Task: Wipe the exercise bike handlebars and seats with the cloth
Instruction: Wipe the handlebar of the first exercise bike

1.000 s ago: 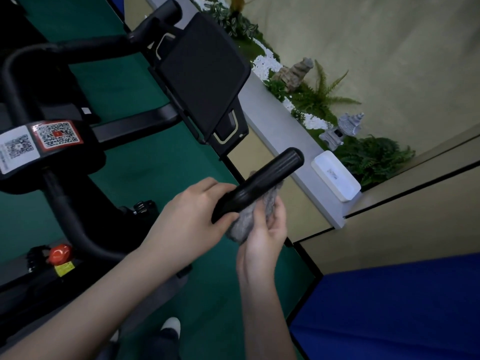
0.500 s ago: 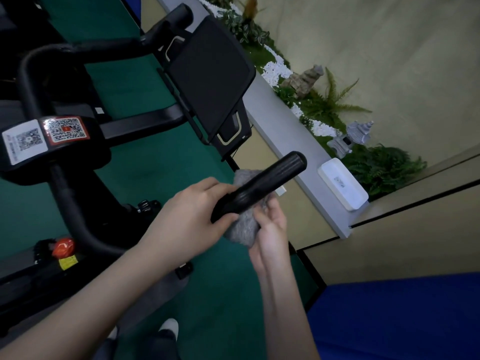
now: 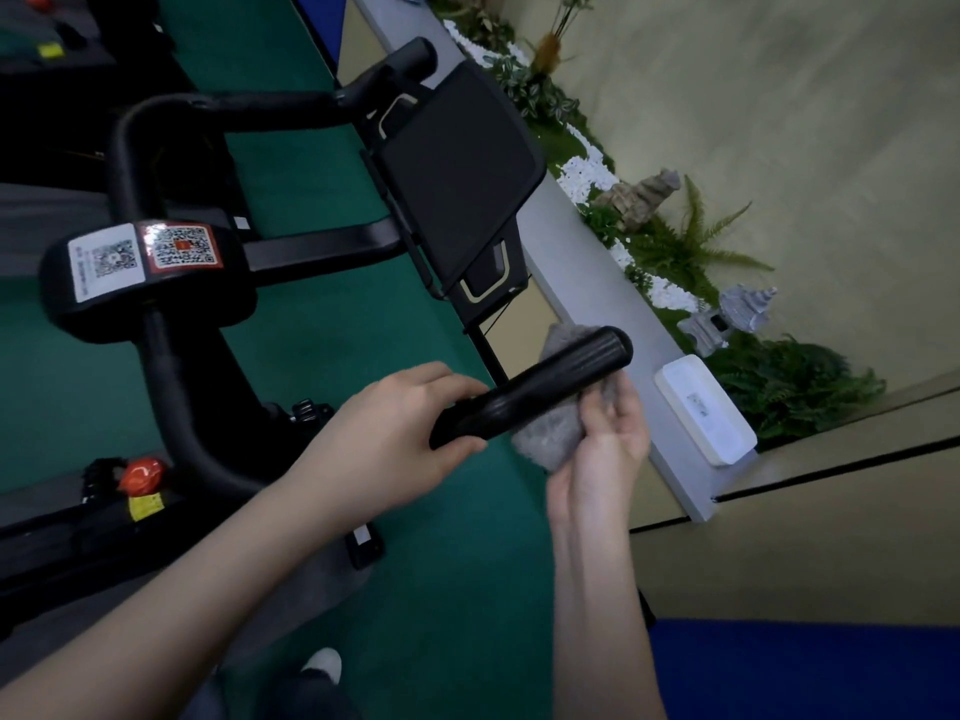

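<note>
A black exercise bike fills the left of the view. Its near handlebar grip [image 3: 556, 381] juts toward the right, ending in a rounded tip. My left hand [image 3: 395, 439] is closed around the base of that grip. My right hand [image 3: 602, 449] presses a grey fuzzy cloth [image 3: 556, 433] against the underside of the grip, with part of the cloth showing above the bar. The far handlebar [image 3: 270, 103] curves across the top left. A black console screen [image 3: 457, 179] sits between the two bars. No seat is in view.
A centre pad with two QR stickers [image 3: 145, 257] sits on the stem. A red knob [image 3: 140, 475] is low on the frame. A grey ledge [image 3: 613, 283] carries a white box [image 3: 701, 415], plants and stone ornaments. Green floor lies below, a blue mat [image 3: 805, 667] at lower right.
My right hand has slid the cloth outward along the grip toward its tip. My left hand keeps its hold on the base. The camera has shifted, so the bike sits lower in view.
</note>
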`<state>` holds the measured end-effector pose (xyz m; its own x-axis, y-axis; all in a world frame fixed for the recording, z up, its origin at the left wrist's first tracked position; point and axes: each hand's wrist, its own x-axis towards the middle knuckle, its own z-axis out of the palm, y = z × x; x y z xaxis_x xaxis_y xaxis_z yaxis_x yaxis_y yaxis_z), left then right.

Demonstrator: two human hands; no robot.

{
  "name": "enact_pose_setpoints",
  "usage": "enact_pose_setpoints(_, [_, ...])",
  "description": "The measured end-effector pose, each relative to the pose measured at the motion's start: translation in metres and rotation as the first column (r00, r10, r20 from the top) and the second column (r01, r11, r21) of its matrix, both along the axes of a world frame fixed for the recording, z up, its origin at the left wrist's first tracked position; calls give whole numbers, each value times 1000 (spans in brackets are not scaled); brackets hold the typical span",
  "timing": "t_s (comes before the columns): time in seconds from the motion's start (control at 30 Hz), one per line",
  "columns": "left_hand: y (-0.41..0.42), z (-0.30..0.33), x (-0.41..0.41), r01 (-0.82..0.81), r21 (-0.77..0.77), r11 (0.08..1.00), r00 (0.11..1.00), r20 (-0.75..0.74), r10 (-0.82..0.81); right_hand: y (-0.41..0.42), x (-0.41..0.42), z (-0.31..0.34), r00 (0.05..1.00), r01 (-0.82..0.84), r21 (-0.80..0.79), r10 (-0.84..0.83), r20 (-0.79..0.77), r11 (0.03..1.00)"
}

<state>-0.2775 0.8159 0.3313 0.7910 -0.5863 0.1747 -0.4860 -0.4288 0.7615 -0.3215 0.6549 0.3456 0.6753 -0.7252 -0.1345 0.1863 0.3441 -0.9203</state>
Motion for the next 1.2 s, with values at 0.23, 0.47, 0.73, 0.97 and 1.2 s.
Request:
enact_pose_setpoints(0.23, [0, 2, -1, -42, 25, 999, 999, 31, 41, -31, 12, 29, 1000, 13, -492, -23, -13, 871])
enact_pose_setpoints(0.47, [1, 4, -2, -109, 29, 994, 994, 12, 108, -65, 11, 84, 816, -575, -754, 288, -500, 319])
enact_pose_setpoints(0.73, [2, 7, -2, -111, 44, 993, 993, -24, 112, -41, 60, 120, 477, -756, -362, -80, -875, -545])
enact_pose_setpoints(0.97, [2, 7, -3, -134, 47, 990, 991, -16, 135, -3, 61, 104, 454, -645, -250, -99, -886, -722])
enact_pose_setpoints(1.2, [2, 7, -2, -118, 48, 992, 992, -32, 119, -19, 77, 114, 334, -728, -134, -177, -926, -672])
